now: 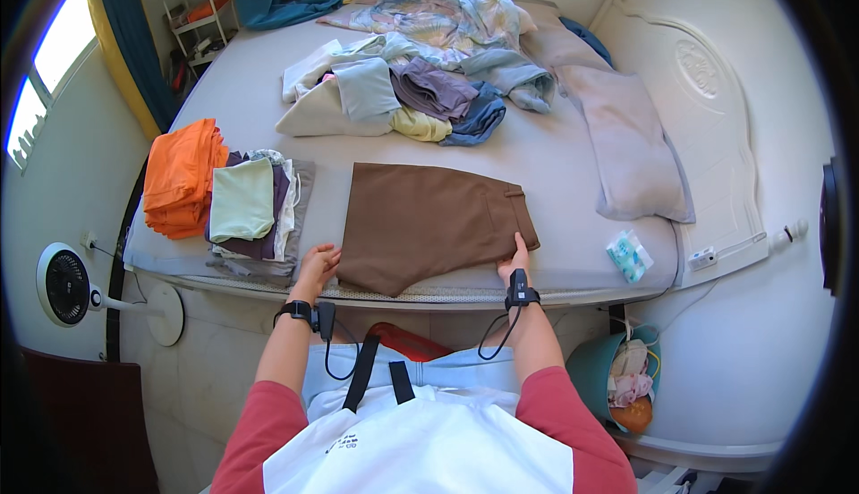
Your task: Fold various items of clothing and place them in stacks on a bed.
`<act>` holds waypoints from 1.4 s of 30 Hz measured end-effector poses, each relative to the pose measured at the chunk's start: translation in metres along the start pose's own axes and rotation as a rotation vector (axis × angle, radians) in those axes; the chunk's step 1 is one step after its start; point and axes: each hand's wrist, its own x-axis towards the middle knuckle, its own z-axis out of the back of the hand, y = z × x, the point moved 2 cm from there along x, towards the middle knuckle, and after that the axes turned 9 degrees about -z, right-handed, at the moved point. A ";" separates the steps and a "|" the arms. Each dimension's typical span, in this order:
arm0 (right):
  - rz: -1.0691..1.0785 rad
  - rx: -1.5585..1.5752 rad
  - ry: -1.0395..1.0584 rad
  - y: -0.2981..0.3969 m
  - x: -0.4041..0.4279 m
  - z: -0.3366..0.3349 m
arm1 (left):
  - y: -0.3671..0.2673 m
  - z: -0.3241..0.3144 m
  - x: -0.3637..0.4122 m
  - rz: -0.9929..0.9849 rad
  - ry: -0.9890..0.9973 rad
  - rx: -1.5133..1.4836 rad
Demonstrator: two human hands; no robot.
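Brown trousers, folded with the waistband at the right, lie flat on the bed before me. My right hand grips the waistband's near corner, thumb on top and the other fingers hidden. At the near left corner of the trousers is my left hand, its fingers curled loosely beside the cloth; whether they pinch the edge cannot be told. Left of them sit a folded stack topped by a pale green cloth and a pile of folded orange garments. Farther back lies a heap of unfolded clothes.
Pillows rest near the white headboard at right. A tissue pack lies on the bed's near right corner. A white fan stands at left, a teal bin with cloths at lower right. Patterned bedding covers the far end.
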 end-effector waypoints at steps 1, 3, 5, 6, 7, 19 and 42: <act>-0.017 -0.092 -0.047 0.005 0.001 -0.001 | -0.001 -0.002 -0.001 0.013 -0.013 -0.028; 0.057 -0.150 -0.049 0.007 -0.001 -0.011 | -0.002 -0.007 -0.001 0.026 -0.022 -0.061; 0.732 -0.650 -0.127 0.008 -0.021 -0.035 | -0.001 -0.008 0.000 0.005 -0.029 -0.023; 0.784 -0.787 -0.101 -0.008 -0.049 -0.063 | 0.002 0.006 -0.001 0.007 -0.057 -0.021; 0.844 -0.921 -0.076 -0.023 -0.082 -0.094 | 0.005 0.018 0.000 0.006 -0.068 -0.052; 1.048 -2.001 0.790 -0.203 -0.146 -0.139 | 0.017 0.012 0.014 0.051 -0.013 -0.050; 0.391 -1.174 0.413 -0.119 -0.091 -0.072 | -0.038 -0.060 -0.009 -0.277 0.044 0.278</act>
